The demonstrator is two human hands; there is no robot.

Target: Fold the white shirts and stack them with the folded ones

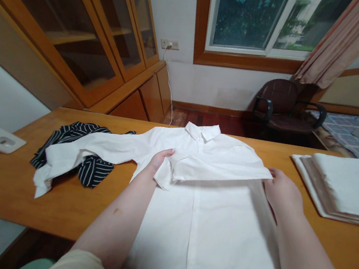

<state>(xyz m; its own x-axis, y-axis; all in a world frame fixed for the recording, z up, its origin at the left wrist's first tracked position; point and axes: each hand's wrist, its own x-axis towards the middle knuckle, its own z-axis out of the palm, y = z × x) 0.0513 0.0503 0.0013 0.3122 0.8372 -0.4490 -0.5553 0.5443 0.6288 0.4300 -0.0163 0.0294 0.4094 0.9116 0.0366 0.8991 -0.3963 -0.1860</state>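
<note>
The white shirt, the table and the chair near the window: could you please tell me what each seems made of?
White shirt: matte woven fabric, probably cotton or a blend; the sleeve held across it creases softly.
Table: smooth, orange-brown wood or wood-look laminate.
Chair: likely leather or imitation leather, suggested by its dark, slightly glossy covering.

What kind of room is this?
Probably a bedroom in someone's home: there's what looks like a bed, a wooden cabinet with glass doors, and a pink curtain.
</note>
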